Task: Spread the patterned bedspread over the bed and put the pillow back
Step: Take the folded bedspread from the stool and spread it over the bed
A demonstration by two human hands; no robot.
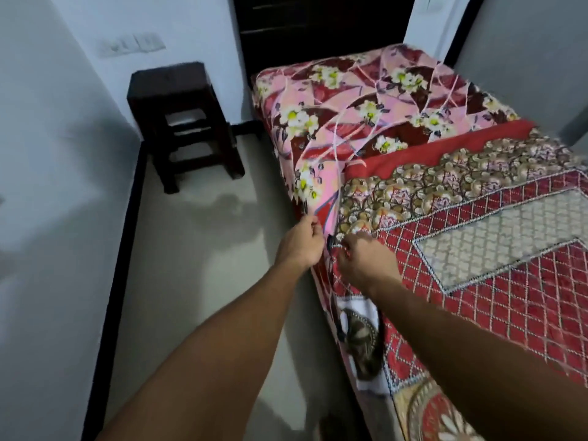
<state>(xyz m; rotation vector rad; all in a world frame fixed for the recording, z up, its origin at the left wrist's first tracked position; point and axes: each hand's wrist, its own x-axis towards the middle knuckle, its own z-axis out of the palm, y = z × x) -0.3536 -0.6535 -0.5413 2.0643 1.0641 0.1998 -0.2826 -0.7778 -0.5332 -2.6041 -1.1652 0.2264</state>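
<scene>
A red patterned bedspread (496, 246) with gold circles, a lattice and a beige centre panel covers the near part of the bed. Beyond its red top edge, a pink floral sheet (359, 106) covers the far part of the mattress. My left hand (302, 243) pinches fabric at the bed's left edge, where the floral sheet hangs down. My right hand (362, 259) grips the bedspread's edge right beside it. No pillow is in view.
A dark wooden stool (181, 122) stands on the pale floor (203, 265) left of the bed, near the white wall. A dark doorway (318, 30) lies behind the bed's far end. A black skirting runs along the left wall.
</scene>
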